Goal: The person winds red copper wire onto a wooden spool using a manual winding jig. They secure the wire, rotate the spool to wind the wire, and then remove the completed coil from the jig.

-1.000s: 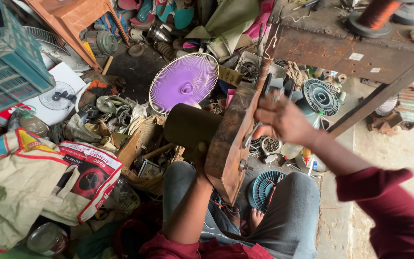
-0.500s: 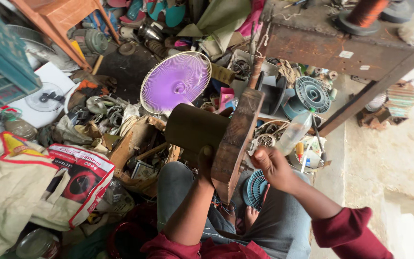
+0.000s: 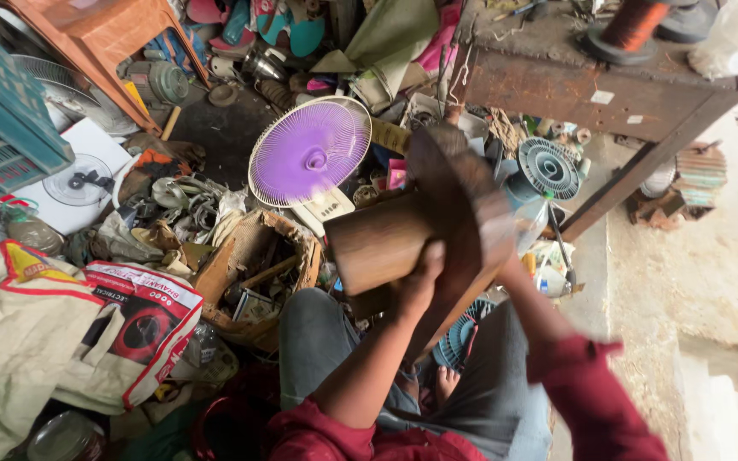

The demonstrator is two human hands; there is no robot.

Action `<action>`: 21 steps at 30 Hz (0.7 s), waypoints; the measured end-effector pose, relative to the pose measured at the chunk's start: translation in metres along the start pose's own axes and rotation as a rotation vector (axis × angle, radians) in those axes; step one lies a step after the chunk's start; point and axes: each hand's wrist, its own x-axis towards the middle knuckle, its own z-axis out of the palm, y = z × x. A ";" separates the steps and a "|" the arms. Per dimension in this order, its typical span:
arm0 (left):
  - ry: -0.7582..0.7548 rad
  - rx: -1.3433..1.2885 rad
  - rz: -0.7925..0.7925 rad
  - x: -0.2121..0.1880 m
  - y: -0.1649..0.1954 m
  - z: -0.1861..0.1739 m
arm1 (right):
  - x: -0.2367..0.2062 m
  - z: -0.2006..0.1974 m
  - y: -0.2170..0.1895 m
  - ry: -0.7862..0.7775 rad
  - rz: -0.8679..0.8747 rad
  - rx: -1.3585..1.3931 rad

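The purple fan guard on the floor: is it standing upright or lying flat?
Standing tilted. The purple fan guard faces the camera with its round face raised, its lower edge near a white base among the clutter.

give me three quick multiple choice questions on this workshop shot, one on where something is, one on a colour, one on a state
1. Where is the rusty wooden-topped workbench?
A. upper right
B. lower left
C. bottom centre

2. What colour is the round fan grille on the floor?
A. green
B. purple
C. black

3. How is the brown wooden mallet-like block at this moment?
A. lying on the floor
B. resting on the workbench
C. held up over the lap

Answers:
1. A, the workbench fills the upper right corner, with a copper wire spool on top.
2. B, the fan grille is purple with a white rim.
3. C, the left hand grips the block from below; the right hand is hidden behind it, with only the red-sleeved forearm showing.
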 end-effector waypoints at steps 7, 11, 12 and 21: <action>0.130 -0.073 0.231 -0.005 0.097 0.066 | 0.008 -0.032 0.025 0.090 0.257 0.625; 0.349 0.058 0.486 0.029 0.100 0.097 | -0.010 -0.029 0.002 0.102 0.232 0.376; 0.394 0.155 0.525 0.037 0.099 0.105 | -0.009 -0.024 -0.001 0.150 0.290 0.136; -0.086 0.612 -0.035 0.044 0.106 0.126 | 0.030 -0.032 -0.002 0.111 0.148 -0.016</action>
